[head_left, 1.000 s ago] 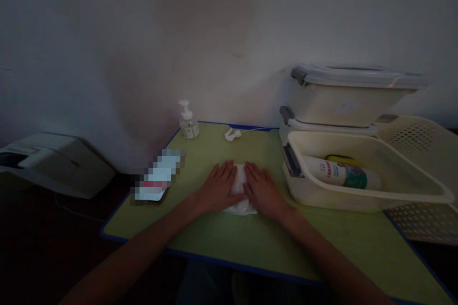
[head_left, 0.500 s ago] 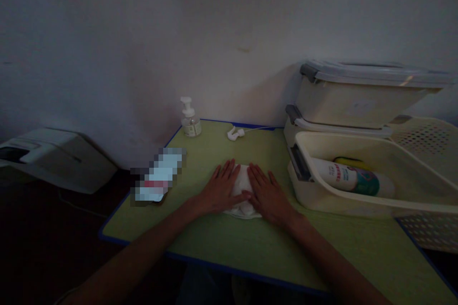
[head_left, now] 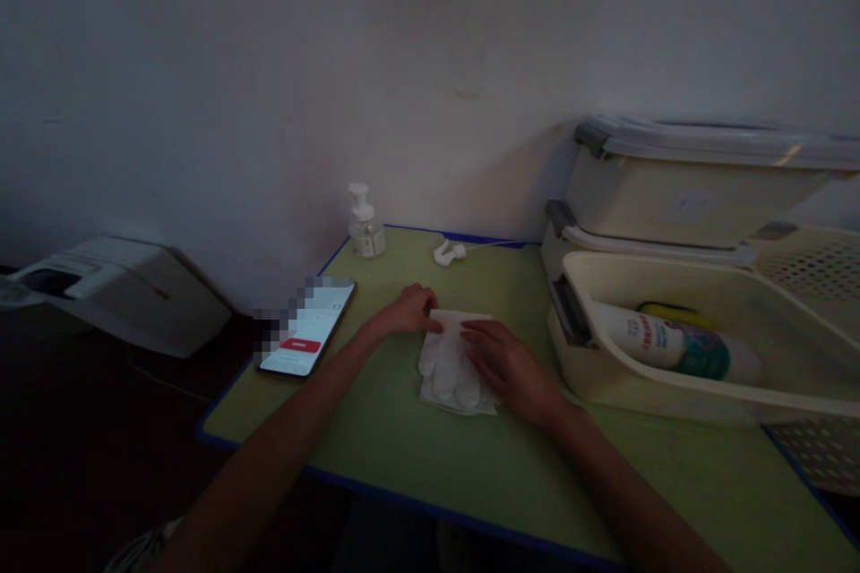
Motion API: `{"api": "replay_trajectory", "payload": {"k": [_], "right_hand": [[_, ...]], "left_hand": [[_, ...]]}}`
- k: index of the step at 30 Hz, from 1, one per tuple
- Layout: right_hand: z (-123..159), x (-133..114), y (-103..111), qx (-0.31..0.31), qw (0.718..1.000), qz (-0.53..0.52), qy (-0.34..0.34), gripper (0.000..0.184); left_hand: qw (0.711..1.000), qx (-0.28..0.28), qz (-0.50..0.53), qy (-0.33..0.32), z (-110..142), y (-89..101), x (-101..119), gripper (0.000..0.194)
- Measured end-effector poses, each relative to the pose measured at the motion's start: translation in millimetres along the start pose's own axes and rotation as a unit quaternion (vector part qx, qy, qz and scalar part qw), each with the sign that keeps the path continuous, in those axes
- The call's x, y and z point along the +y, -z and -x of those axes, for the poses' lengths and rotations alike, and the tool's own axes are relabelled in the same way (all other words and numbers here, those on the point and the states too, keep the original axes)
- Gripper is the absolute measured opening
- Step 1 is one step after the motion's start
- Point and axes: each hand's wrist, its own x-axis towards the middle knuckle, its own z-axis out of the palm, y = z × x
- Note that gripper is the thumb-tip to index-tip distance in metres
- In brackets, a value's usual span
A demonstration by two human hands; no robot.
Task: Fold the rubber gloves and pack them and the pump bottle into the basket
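Left hand (head_left: 408,311) farther back, phone (head_left: 314,331) nearby

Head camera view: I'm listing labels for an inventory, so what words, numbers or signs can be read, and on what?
"17": seemingly these digits, on the phone screen; the rest is pixelated or too small.
White-and-green container: red and dark print, too blurred to read.
Pump bottle: label too small to read.
Upper storage box: faint mark on its side, unreadable.
White gloves: no print that I can make out.
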Motion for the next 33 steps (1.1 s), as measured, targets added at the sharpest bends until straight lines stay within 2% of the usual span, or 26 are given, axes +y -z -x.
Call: {"api": "replay_trajectory", "payload": {"k": [4,7,10,12,14,16,18,21,23,26,33], "right_hand": [[-0.6,-8.3,5.1,-0.036,0.998,0.005,0.057,0.024],[-1.2,-13.3,6.9,-0.077,0.994,0.021,0.074,0.022],[-0.8,-11.0,4.3,-0.084,0.993,0.006,0.077,0.022],[-0.5,-4.6,0.7,-0.058,0.997,-0.018,0.054,0.023],[-0.6,4.6,-3.3,-0.006,0.999,-0.037,0.003,0.023],[-0.6,14.9,-6.9,0.049,0.996,-0.039,-0.066,0.025],[0.0,24.5,-9.2,0.073,0.988,-0.035,-0.128,0.035],[1.4,34.8,-9.9,0.051,0.982,-0.049,-0.178,0.06],[1.4,38.3,-8.8,0.028,0.978,-0.072,-0.193,0.068],[-1.3,39.0,-6.8,0.02,0.97,-0.118,-0.212,0.072],[-10.1,29.0,-2.8,0.057,0.95,-0.197,-0.234,0.077]], "left_hand": [[0.999,0.005,0.039,0.003,-0.5,-7.6,-3.2,0.03],[0.997,0.004,0.076,0.004,-1.8,-12.4,-6.4,0.035],[0.995,0.006,0.102,0.008,-3.5,-14.3,-6.7,0.044],[0.994,0.005,0.111,0.008,-3.5,-13.7,-5.2,0.044],[0.993,0.0,0.115,0.003,-1.9,-12.1,-3.1,0.047],[0.992,-0.011,0.122,-0.002,1.1,-10.7,-1.1,0.059],[0.991,-0.032,0.132,-0.006,4.4,-10.0,0.4,0.074],[0.992,-0.048,0.114,-0.007,7.4,-10.5,1.9,0.084],[0.996,-0.038,0.079,-0.003,8.0,-11.2,3.0,0.084],[0.998,-0.029,0.059,0.0,8.2,-12.4,5.5,0.082],[0.994,-0.003,0.102,-0.027,13.0,-14.5,13.6,0.086]]}}
